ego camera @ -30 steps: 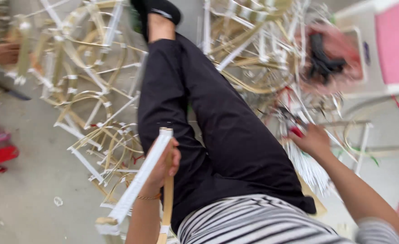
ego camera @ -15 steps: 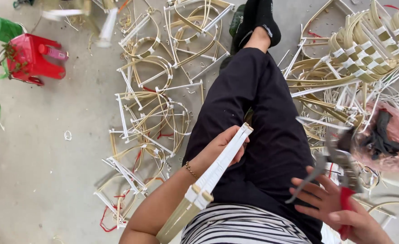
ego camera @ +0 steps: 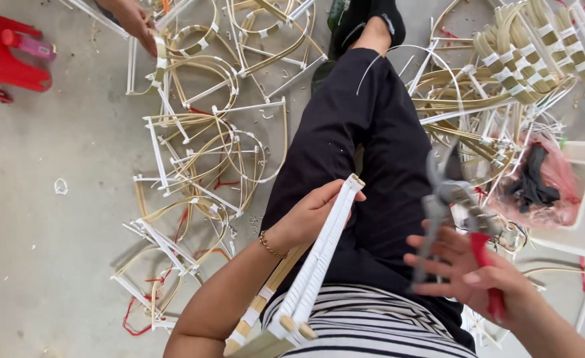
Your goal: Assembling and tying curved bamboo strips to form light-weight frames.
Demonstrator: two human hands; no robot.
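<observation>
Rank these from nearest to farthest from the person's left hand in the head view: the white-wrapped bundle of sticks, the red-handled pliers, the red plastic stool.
From the left hand:
1. White-wrapped bundle of sticks: held in that hand, across the lap.
2. Red-handled pliers: to the right, in the right hand.
3. Red plastic stool: farthest, on the floor at the top left corner.

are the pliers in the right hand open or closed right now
Open. In the right hand, the pliers show their two grey tips spread apart in a V, with only one red handle visible in the grip.
</observation>
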